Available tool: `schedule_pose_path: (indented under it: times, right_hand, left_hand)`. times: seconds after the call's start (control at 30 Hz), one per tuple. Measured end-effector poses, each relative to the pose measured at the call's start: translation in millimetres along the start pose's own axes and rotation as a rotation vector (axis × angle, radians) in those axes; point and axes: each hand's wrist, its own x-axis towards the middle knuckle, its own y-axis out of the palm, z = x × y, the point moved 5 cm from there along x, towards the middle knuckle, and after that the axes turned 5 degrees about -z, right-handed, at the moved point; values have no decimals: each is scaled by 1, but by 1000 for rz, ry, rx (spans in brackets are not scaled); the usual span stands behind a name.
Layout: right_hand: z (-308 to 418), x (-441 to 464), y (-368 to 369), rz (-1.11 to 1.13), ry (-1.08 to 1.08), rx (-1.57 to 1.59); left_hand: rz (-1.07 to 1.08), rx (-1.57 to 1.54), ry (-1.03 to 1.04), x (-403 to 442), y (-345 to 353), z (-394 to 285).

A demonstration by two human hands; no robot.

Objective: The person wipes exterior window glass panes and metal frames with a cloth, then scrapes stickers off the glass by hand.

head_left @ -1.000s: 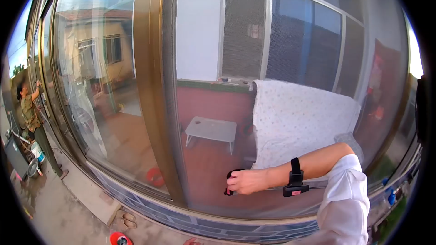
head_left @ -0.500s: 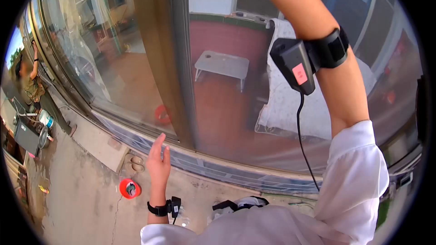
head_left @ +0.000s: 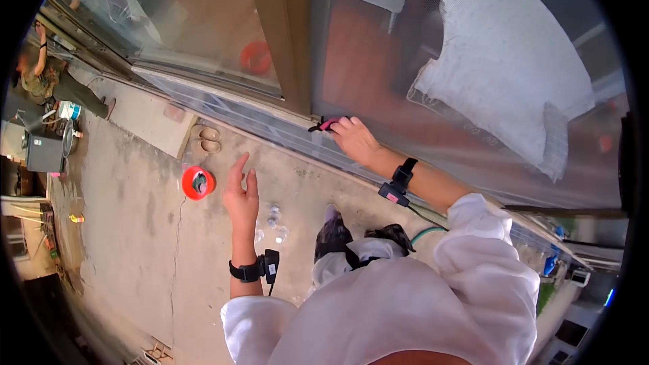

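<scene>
The right hand (head_left: 355, 140), at about 1 o'clock from the middle of the view, has its fingers curled around a black-and-pink bundle (head_left: 329, 125) — soft-looking, perhaps a cloth, though too small to be sure. The bundle sits at 12 o'clock, at the lower edge of the hazy pane (head_left: 378, 61); whether it touches the sill cannot be told.

Toward 8 o'clock the left hand (head_left: 241, 189) hangs over the concrete, fingers extended and thumb apart, holding nothing. Just beyond it, at 9 o'clock, stands a red bucket (head_left: 186, 184) with greyish-green material (head_left: 200, 181) inside, untouched by either hand.

The work looks under way rather than finished — the bundle is in the grip and set against the bottom border. The pane at 1 o'clock looks cloudy, so how much has been gone over, and how much is left, cannot be judged. Near 10 o'clock, 1 co-worker (head_left: 40, 81) has an arm raised to the window frames.
</scene>
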Motion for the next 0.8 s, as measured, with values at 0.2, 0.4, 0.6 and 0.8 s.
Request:
schedule_pose_path:
  times: [0.2,0.4,0.6,0.8]
  right_hand:
    - [-14,62,-100,-526,158,-6]
    - [36,-42,69,455,296,171]
    - [15,-35,-162,-826,125,33]
    - [5,-142,15,299,185,80]
  left_hand:
    - [72,62,-367,-86,-45,31]
    - [103,50,-404,-178,-65,56]
    - [232,168,-443,-191,-72,30]
    - [337,170,-224,-160,-37,-39]
